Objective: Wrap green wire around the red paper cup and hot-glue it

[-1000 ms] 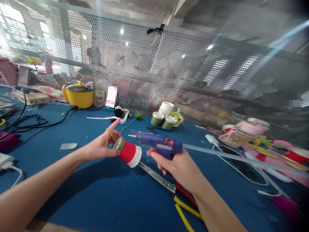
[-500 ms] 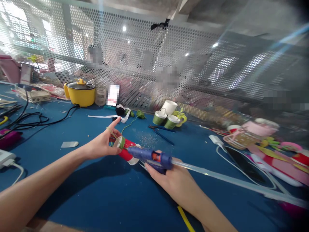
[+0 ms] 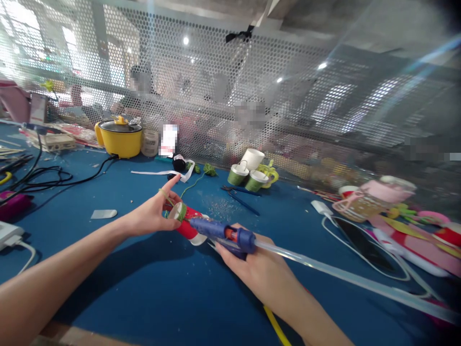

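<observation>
My left hand [image 3: 160, 211] grips a small white cup [image 3: 177, 213] wrapped partly in green yarn, with the index finger stretched out. A green strand runs from it back to a ball of yarn [image 3: 209, 169]. In my right hand [image 3: 252, 264] is a blue glue gun [image 3: 216, 230], its tip close to the cup's yarn-wrapped side. A long clear glue stick [image 3: 324, 267] sticks out of the gun's rear. Behind the gun's tip, a red and white object [image 3: 190, 231] is partly hidden.
Pliers [image 3: 242, 199] lie beyond my hands, near green-wrapped cups [image 3: 237, 175]. At the back left stands a yellow pot [image 3: 124, 142]. A phone with a white cable [image 3: 363, 245] lies at right. Behind the blue table [image 3: 151, 298] rises a perforated metal screen [image 3: 201, 96].
The rear end of the glue stick has dipped slightly at the right. Both hands keep nearly the same place and hold.
</observation>
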A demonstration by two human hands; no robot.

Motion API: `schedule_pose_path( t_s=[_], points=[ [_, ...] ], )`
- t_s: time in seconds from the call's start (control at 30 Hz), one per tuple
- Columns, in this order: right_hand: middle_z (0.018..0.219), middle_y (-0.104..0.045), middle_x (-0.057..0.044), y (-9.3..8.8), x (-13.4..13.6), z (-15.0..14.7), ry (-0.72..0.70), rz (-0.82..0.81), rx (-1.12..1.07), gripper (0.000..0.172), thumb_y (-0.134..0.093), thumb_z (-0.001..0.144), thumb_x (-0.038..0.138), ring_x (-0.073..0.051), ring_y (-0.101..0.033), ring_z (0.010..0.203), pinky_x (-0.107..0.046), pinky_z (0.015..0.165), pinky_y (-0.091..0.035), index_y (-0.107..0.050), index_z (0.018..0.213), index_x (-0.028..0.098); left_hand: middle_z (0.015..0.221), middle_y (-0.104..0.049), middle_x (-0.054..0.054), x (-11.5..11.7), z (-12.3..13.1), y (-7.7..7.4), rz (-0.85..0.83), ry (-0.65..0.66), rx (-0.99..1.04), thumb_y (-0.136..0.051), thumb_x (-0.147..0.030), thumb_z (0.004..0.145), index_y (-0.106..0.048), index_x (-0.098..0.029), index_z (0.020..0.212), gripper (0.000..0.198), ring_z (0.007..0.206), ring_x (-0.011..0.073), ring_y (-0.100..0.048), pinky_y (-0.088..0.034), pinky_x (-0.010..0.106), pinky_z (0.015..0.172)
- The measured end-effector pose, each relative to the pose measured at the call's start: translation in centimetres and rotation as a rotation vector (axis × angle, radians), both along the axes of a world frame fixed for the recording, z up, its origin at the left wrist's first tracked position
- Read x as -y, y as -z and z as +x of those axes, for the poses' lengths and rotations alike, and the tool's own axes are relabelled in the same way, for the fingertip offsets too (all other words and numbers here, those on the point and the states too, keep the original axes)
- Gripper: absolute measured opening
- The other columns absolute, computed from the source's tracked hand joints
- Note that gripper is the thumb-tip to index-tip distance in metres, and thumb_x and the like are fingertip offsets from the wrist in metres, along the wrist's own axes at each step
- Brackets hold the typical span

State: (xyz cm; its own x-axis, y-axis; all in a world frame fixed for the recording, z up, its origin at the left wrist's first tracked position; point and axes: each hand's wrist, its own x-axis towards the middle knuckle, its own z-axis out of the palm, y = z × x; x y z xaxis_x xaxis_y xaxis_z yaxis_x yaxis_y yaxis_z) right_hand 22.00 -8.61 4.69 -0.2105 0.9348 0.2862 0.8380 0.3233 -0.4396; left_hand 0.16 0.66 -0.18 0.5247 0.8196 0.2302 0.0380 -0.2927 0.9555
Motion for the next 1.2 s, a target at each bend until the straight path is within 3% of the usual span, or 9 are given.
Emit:
schedule_pose_path(
  t_s=[0.33,0.57,0.93,1.07,1.2],
  points=[
    [0.062,-0.064,0.0,-0.4,0.1,-0.1,0.007,-0.01,0.041,0.013,-0.052,0.081,0.022,-0.016,-0.059,0.052,-0.024,0.048,-0.047,-0.062,0.074,0.022,0.101,-0.049,0.003,-0.1,-0.1,0.4,0.042,0.008,-0.018,-0.066,-0.012,0.066,-0.003,-0.033,0.145,0.103,0.092,0.0176,-0.05,-0.04,0.038,0.086],
    [0.074,-0.07,-0.006,-0.9,-0.2,0.3,0.005,0.097,0.118,0.018,-0.05,0.082,0.025,-0.022,-0.067,0.072,-0.03,0.068,-0.053,-0.066,0.077,0.02,0.108,-0.047,0.004,-0.1,-0.5,0.1,0.101,0.116,-0.009,-0.063,-0.007,0.066,-0.003,-0.037,0.144,0.103,0.097,0.0183,-0.049,-0.04,0.036,0.086],
    [0.072,-0.069,-0.006,-1.7,-0.1,0.1,0.006,0.065,0.131,0.018,-0.049,0.081,0.021,-0.022,-0.067,0.068,-0.031,0.065,-0.054,-0.067,0.078,0.02,0.11,-0.047,0.003,-0.2,-0.6,0.3,0.112,0.154,0.017,-0.063,-0.007,0.067,-0.007,-0.039,0.143,0.1,0.101,0.0191,-0.049,-0.037,0.039,0.093],
    [0.062,-0.065,0.0,-1.1,0.2,0.0,0.004,0.017,0.019,0.016,-0.049,0.081,0.021,-0.016,-0.06,0.053,-0.026,0.053,-0.05,-0.063,0.074,0.024,0.107,-0.048,0.003,-0.2,-0.6,0.4,0.111,0.122,0.008,-0.064,-0.009,0.066,-0.007,-0.037,0.144,0.1,0.096,0.018,-0.049,-0.039,0.038,0.089],
    [0.061,-0.061,0.002,-0.1,0.4,-0.1,0.014,-0.018,-0.057,0.012,-0.052,0.081,0.024,-0.014,-0.056,0.051,-0.024,0.05,-0.047,-0.055,0.07,0.023,0.106,-0.047,0.003,-0.2,-0.5,0.5,0.085,0.095,-0.01,-0.064,-0.01,0.066,-0.005,-0.034,0.144,0.101,0.093,0.0174,-0.05,-0.04,0.038,0.088]
  ],
)
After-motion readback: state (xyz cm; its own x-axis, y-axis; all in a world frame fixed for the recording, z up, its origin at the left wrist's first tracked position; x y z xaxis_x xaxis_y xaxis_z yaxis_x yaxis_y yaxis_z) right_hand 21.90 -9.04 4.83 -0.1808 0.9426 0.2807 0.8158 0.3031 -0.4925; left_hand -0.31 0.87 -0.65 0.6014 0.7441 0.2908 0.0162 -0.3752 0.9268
